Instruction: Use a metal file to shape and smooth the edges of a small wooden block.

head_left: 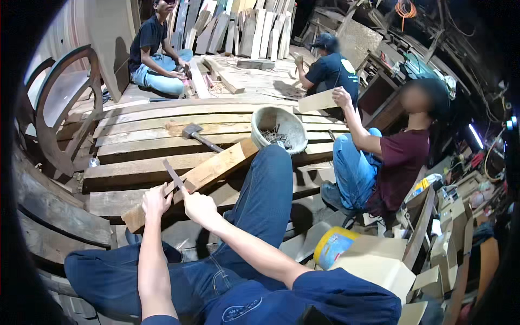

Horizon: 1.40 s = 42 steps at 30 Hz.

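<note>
A squared wooden beam lies at a slant in front of me, its near end close to my left knee. My left hand is closed on the beam's left side near that end. In my right hand, which is closed, is a flat, narrow metal tool that looks like a file. It crosses the beam and points up and to the left. Whether its edge touches the wood I cannot tell. My raised right knee stands beside the beam.
A hammer lies on the stacked planks. Beyond my knee stands a pale bucket of nails. One person at right holds a board; two others sit farther back. A yellow-blue tub and cardboard lie at my right.
</note>
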Each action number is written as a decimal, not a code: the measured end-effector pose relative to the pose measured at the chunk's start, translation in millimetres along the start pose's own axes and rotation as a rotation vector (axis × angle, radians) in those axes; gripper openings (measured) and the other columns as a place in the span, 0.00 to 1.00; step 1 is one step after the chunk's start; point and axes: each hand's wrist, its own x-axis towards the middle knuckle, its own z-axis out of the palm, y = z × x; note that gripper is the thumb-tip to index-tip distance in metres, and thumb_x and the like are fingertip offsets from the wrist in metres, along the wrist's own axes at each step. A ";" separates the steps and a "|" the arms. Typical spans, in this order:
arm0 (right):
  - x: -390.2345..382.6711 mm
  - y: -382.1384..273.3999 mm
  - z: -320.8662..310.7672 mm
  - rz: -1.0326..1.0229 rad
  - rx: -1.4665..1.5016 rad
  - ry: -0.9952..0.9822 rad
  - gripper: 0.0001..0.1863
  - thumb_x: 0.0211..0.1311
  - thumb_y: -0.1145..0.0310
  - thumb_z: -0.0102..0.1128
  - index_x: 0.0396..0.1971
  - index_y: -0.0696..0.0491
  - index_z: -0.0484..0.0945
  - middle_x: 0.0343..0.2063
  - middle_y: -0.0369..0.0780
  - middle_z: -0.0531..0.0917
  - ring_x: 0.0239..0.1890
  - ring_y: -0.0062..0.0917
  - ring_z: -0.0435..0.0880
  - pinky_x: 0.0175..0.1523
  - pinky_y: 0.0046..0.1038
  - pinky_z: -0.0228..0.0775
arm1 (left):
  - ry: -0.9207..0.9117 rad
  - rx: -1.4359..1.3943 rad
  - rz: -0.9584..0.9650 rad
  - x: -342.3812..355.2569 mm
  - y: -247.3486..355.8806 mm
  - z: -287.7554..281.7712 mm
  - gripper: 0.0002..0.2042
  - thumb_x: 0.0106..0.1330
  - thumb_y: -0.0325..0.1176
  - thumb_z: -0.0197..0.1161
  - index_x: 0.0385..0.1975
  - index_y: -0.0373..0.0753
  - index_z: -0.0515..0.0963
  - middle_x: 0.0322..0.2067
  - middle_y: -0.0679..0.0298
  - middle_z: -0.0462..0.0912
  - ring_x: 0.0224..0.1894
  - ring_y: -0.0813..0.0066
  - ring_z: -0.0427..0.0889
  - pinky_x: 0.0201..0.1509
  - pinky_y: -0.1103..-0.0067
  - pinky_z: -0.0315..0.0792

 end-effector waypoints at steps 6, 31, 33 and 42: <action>-52.2 -32.0 -36.6 -0.056 0.029 -0.134 0.28 0.58 0.68 0.47 0.61 0.54 0.64 0.22 0.48 0.81 0.26 0.43 0.84 0.33 0.43 0.77 | 0.153 0.028 0.033 -32.6 -66.2 22.7 0.20 0.54 0.45 0.64 0.48 0.49 0.80 0.34 0.57 0.84 0.37 0.56 0.83 0.42 0.63 0.77; -45.5 -31.1 -36.2 -0.044 -0.061 -0.169 0.25 0.64 0.64 0.46 0.62 0.49 0.65 0.20 0.53 0.80 0.23 0.45 0.83 0.28 0.44 0.77 | -0.056 0.044 -0.115 -20.9 -30.7 2.5 0.20 0.57 0.50 0.63 0.46 0.49 0.76 0.37 0.59 0.83 0.39 0.59 0.83 0.42 0.65 0.77; -36.8 -31.2 -32.6 -0.034 -0.034 -0.117 0.25 0.65 0.63 0.45 0.62 0.49 0.65 0.20 0.52 0.80 0.23 0.45 0.83 0.29 0.45 0.76 | -0.054 0.064 -0.102 -13.0 -28.0 2.6 0.21 0.55 0.48 0.64 0.48 0.51 0.77 0.37 0.59 0.83 0.38 0.59 0.83 0.42 0.65 0.77; -26.4 -26.6 -28.2 -0.032 -0.036 -0.179 0.25 0.65 0.63 0.43 0.62 0.46 0.63 0.25 0.55 0.81 0.27 0.48 0.83 0.34 0.48 0.76 | -0.085 -0.001 -0.139 -18.4 -26.7 11.7 0.19 0.56 0.50 0.64 0.45 0.47 0.78 0.36 0.59 0.82 0.39 0.58 0.82 0.46 0.64 0.75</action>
